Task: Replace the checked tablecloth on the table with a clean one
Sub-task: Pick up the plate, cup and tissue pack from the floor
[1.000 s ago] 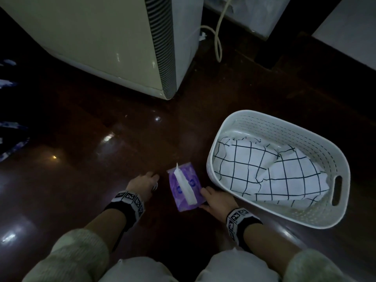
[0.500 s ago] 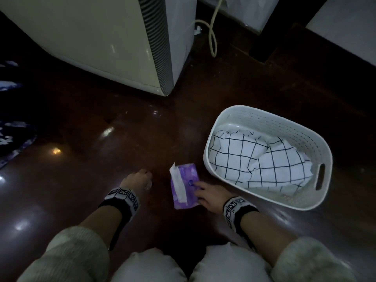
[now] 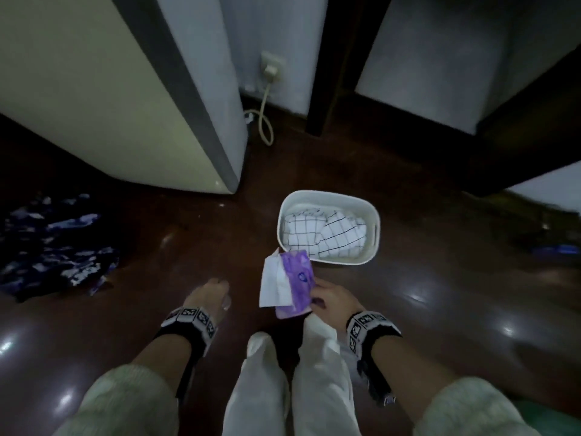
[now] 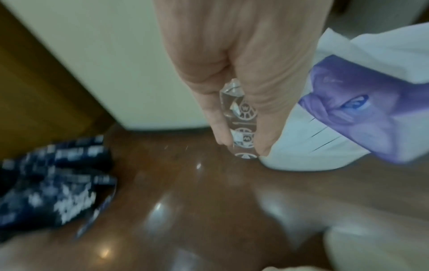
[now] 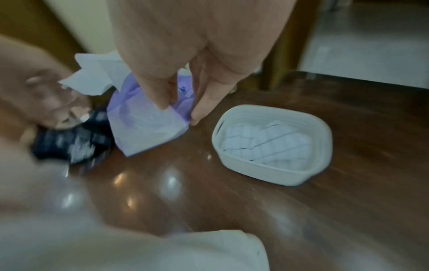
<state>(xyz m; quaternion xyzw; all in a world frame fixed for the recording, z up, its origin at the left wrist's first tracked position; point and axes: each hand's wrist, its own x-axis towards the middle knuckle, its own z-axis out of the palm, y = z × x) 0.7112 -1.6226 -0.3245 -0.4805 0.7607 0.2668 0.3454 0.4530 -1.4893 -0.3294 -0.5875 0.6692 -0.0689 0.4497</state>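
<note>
Lifted off the floor [image 3: 157, 309] since a second ago, the purple tissue pack [image 3: 298, 280] now hangs in the right hand [image 3: 330, 298]. Far left lies a dark blue patterned cloth [image 3: 56, 243]. Next, the left hand [image 3: 207, 298] pinches a clear printed wrapper [image 4: 241, 124]. The right hand's fingers clamp the pack's edge. Just beyond it, right, the checked tablecloth [image 3: 323, 232] sits bundled in the white basket [image 3: 374, 215].
</note>
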